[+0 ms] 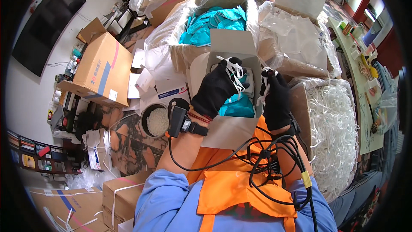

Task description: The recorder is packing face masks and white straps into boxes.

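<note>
Both my hands wear black gloves and are over an open light-grey carton (238,126). My left hand (218,87) is closed on white elastic straps (235,74), which loop over its fingers above the carton's left side. My right hand (277,99), at the carton's right edge, is closed on a thin white strap (265,87) that hangs beside the fingers. Inside the carton lie teal pieces that look like face masks (240,106), partly hidden by my left hand. Whether the straps in both hands belong to one piece, I cannot tell.
A plastic-lined box (182,58) of teal pieces stands beyond the carton. On the right, another box holds a heap of white straps (330,133). A round tub (155,120) of white bits and a tall cardboard box (103,71) stand left. Black cables (266,152) cross my right forearm.
</note>
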`<state>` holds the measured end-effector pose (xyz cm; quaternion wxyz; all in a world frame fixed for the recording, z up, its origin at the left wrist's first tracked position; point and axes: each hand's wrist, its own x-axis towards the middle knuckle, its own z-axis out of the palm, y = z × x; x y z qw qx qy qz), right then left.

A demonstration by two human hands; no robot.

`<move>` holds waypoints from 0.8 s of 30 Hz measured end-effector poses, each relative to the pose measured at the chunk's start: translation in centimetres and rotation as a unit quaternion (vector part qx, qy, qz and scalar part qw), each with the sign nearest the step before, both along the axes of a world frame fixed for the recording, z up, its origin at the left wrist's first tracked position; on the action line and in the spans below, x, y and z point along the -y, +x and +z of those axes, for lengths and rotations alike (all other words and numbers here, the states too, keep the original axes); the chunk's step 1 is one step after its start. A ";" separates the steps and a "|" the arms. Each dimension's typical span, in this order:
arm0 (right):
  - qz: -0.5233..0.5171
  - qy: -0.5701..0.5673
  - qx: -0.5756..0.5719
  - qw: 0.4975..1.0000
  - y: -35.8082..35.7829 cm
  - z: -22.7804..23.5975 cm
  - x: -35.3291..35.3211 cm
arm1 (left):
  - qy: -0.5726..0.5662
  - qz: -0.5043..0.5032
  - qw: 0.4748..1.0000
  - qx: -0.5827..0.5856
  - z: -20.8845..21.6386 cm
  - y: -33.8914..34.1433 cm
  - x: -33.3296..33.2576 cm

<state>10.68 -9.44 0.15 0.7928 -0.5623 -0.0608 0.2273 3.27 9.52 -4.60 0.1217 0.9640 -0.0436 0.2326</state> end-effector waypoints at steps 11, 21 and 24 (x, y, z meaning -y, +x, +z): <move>0.209 -0.207 0.247 0.923 -0.7 -2.7 -2.9 | -0.827 -0.119 0.541 -0.097 2.9 -1.5 3.2; 0.225 -0.057 0.291 0.928 1.1 -0.7 -0.7 | -0.912 -0.164 0.369 -0.077 3.3 -2.6 -1.0; 0.220 -0.073 0.294 0.927 1.1 0.1 -0.8 | -0.740 -0.101 0.664 -0.037 1.3 -3.4 -0.9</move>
